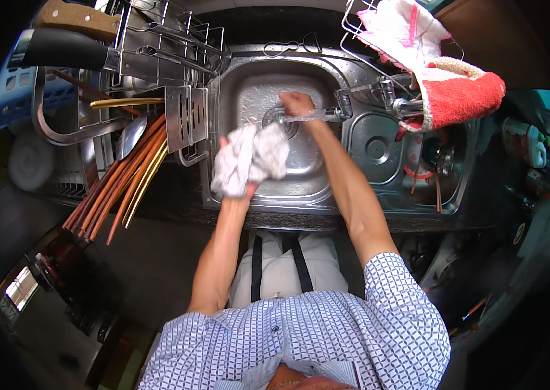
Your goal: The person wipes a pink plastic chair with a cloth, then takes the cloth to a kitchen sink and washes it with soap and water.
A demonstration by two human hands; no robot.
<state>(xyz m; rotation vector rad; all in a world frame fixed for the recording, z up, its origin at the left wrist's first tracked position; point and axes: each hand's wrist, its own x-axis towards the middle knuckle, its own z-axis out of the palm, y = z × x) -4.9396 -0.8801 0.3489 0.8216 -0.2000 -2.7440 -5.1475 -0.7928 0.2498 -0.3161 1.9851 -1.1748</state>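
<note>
A crumpled whitish cloth (pixel 250 158) lies bunched in my left hand (pixel 250 187), over the left part of the stainless steel sink basin (pixel 304 192); most of that hand is hidden beneath it. Water runs from the faucet (pixel 343 105) towards the drain (pixel 275 117) and passes by the wrist of my right hand (pixel 298 101). The right hand is above the basin with its fingers curled, and no object shows in it. Whether those fingers are fully closed is unclear.
Left of the basin, a wire rack (pixel 206 36) holds knives, a slotted turner (pixel 184 119), a spoon (pixel 132 137) and several chopsticks (pixel 124 180). A red towel (pixel 465 95) hangs over the faucet's base. A smaller basin (pixel 450 195) at right holds dishes.
</note>
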